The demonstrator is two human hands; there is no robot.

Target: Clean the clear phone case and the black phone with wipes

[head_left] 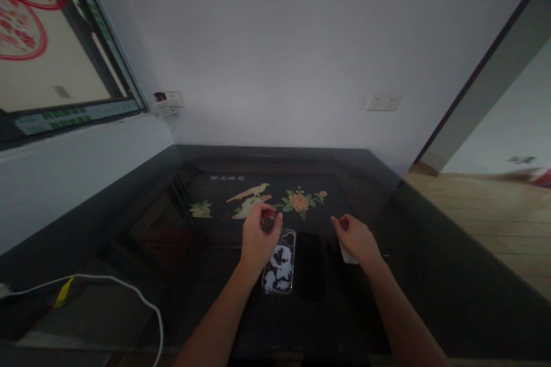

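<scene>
Left hand (257, 239) is over the far end of the patterned phone case (279, 270), fingers curled in with thumb and fingertips pinched close; can't tell if anything is between them. The case lies flat on the dark glass table (430, 275), near centre. A black phone (310, 265) lies flat just right of the case, parallel to it. Right hand (355, 238) is right of the phone, loosely curled, with a small white piece (348, 256) showing under it; grip unclear. A white cable (129, 289) is at near left. A bird-and-flower inlay (258, 198) is just beyond the hands.
</scene>
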